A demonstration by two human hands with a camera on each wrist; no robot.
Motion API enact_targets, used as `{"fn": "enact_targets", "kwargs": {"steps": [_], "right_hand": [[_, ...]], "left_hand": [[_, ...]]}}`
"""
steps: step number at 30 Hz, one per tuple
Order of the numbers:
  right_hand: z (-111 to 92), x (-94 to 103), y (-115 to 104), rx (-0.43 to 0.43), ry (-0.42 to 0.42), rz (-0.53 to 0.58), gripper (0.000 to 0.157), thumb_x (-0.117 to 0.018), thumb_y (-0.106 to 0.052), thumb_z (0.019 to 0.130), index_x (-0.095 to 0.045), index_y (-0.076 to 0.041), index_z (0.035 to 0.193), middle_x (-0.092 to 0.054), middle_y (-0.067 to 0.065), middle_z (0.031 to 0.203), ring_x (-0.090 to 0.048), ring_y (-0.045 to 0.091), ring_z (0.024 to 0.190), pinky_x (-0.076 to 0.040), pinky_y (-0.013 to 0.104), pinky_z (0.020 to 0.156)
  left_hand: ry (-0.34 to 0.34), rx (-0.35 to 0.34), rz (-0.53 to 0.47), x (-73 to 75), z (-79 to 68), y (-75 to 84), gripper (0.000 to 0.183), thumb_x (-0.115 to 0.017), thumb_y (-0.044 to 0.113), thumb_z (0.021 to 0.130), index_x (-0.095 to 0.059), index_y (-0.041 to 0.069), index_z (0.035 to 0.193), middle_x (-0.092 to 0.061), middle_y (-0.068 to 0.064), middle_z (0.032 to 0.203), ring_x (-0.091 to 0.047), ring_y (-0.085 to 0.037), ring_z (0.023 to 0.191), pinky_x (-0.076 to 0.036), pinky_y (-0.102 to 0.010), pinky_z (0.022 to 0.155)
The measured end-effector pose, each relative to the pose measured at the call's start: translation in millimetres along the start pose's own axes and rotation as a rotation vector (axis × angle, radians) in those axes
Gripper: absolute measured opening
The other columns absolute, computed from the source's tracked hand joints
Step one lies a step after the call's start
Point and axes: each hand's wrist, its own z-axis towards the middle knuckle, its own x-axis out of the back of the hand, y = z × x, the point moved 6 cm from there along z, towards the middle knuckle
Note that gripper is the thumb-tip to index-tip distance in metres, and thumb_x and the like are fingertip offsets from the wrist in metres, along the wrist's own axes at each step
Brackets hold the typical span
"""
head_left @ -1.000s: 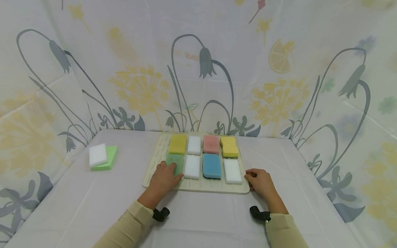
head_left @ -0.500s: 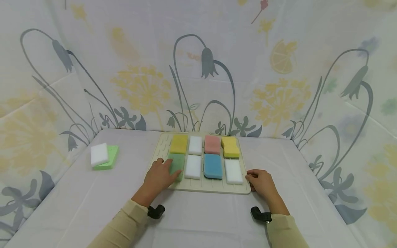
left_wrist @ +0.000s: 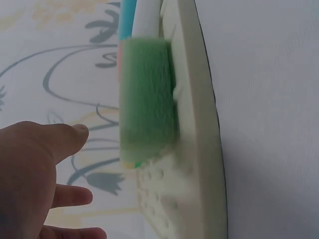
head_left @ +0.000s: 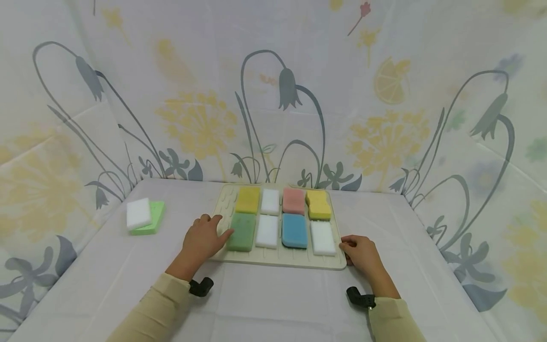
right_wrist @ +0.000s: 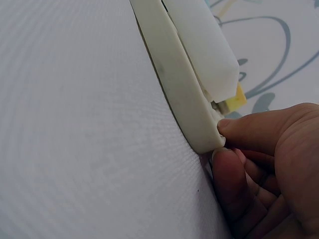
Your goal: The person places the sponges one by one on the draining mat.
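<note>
A cream tray (head_left: 282, 261) bears two rows of sponges. Nearest my left hand (head_left: 202, 240) lies a green sponge (head_left: 242, 232) at the tray's front left; the hand is over the tray's left side, fingers loosely spread, with a gap to the sponge in the left wrist view. My right hand (head_left: 362, 254) pinches the tray's front right corner, thumb above the rim and forefinger under it in the right wrist view. Beside the green sponge sit a white sponge (head_left: 267, 232), a blue sponge (head_left: 294, 231) and another white sponge (head_left: 323, 238).
Along the back row are a yellow sponge (head_left: 247, 199), a small white sponge (head_left: 270, 202), a pink sponge (head_left: 293, 201) and a notched yellow sponge (head_left: 318, 205). Left of the tray, a white sponge (head_left: 138, 213) leans on a light green one (head_left: 156, 218). Patterned cloth hangs behind.
My left hand has let go of the green sponge and drawn back to the left, leaving it on the tray. The right hand keeps its hold on the corner.
</note>
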Motion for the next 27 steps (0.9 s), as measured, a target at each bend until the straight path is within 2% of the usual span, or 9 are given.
{"fn": "enact_targets", "kwargs": {"steps": [7,14,27], "right_hand": [[-0.1,0.0,1.0,-0.008,-0.001,0.010,0.035,-0.061,-0.022,0.094,-0.064,0.000,0.121,-0.070,0.011,0.098,-0.062,0.012,0.066,-0.054,0.028,0.057],[0.8,-0.4,2.9,-0.017,-0.003,0.006,0.035,-0.062,-0.023,0.093,-0.064,-0.001,0.121,-0.070,0.011,0.099,-0.063,0.012,0.067,-0.055,0.027,0.057],[-0.7,-1.2,0.8,-0.021,-0.005,0.004,0.036,-0.061,-0.023,0.093,-0.064,-0.001,0.122,-0.070,0.012,0.100,-0.063,0.012,0.068,-0.055,0.027,0.057]], "left_hand": [[0.061,-0.010,0.074,8.0,4.8,-28.1,0.059,-0.056,0.047,0.093,-0.056,0.001,0.131,-0.057,-0.028,0.120,-0.056,-0.046,0.104,-0.048,-0.056,0.084],[0.039,0.053,0.091,16.4,7.4,-54.2,0.057,-0.054,0.043,0.095,-0.053,0.002,0.134,-0.053,-0.029,0.126,-0.051,-0.048,0.112,-0.044,-0.060,0.087],[0.113,0.116,0.105,36.1,10.9,-97.7,0.052,-0.053,0.035,0.094,-0.051,0.001,0.133,-0.047,-0.032,0.130,-0.044,-0.051,0.117,-0.039,-0.064,0.088]]}}
